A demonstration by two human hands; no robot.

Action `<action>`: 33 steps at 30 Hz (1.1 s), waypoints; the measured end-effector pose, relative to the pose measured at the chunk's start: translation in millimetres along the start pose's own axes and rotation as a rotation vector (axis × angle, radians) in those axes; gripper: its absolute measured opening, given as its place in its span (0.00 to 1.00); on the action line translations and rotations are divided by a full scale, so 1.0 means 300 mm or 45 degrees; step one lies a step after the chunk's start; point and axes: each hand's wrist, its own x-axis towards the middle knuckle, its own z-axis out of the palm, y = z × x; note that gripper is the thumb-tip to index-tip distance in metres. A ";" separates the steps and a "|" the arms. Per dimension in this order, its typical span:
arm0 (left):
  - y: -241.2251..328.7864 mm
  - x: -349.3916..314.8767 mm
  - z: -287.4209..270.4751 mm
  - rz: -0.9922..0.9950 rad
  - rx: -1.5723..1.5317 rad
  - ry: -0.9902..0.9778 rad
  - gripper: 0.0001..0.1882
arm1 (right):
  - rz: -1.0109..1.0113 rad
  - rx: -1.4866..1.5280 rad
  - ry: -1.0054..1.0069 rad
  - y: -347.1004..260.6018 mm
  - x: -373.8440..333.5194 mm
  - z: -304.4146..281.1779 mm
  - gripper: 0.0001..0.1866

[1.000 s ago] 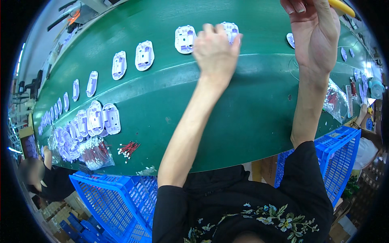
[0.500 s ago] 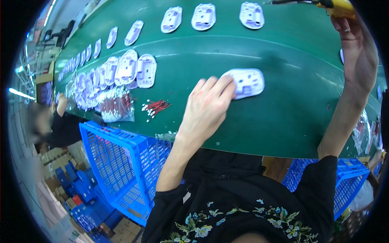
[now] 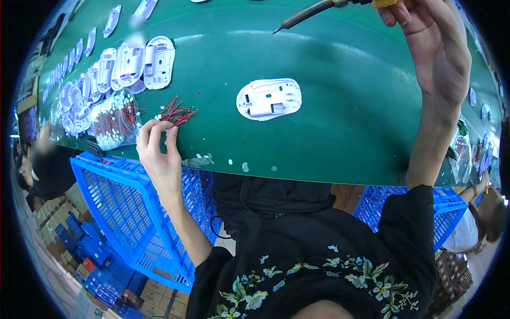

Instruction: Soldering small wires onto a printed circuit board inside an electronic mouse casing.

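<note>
My left hand (image 3: 161, 154) reaches the near edge of a small pile of red wire leads (image 3: 178, 112) with white connectors. Thumb and forefinger are closed together at the pile's edge, on a red wire lead as far as can be seen. My right hand (image 3: 433, 48), raised at the upper right, grips the yellow handle of a soldering iron (image 3: 313, 11), partly cut off by the frame's top. The iron's tip points left above the bench. A white oval plastic shell (image 3: 269, 99) lies by itself on the green bench (image 3: 340, 133), touched by neither hand.
Left of the wires sit a clear bag of wire leads (image 3: 114, 121) and a heap of white shells (image 3: 119, 66). More shells line the bench's far left. Blue crates (image 3: 141, 212) stand below the front edge. Other people are at both sides.
My left hand has let go of the white shell and moved left to the red wires. My right hand has brought the soldering iron left, farther into view. The whole view has shifted.
</note>
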 end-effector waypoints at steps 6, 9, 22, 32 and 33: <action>-0.002 -0.007 0.014 -0.053 -0.240 0.218 0.06 | 0.097 0.097 -0.124 0.036 -0.028 0.041 0.18; 0.000 0.005 0.019 -0.087 -0.321 0.264 0.06 | 0.122 0.055 -0.189 0.068 -0.034 0.033 0.19; 0.098 -0.027 -0.012 -0.360 -1.008 0.335 0.06 | 0.304 0.006 -0.489 0.128 -0.021 -0.036 0.22; 0.066 0.015 0.044 -0.564 -0.620 0.276 0.08 | 0.271 -0.046 -0.342 0.130 -0.053 0.111 0.18; 0.065 0.014 0.035 -0.655 -0.650 0.260 0.08 | 0.253 -0.013 -0.320 0.123 -0.059 0.126 0.19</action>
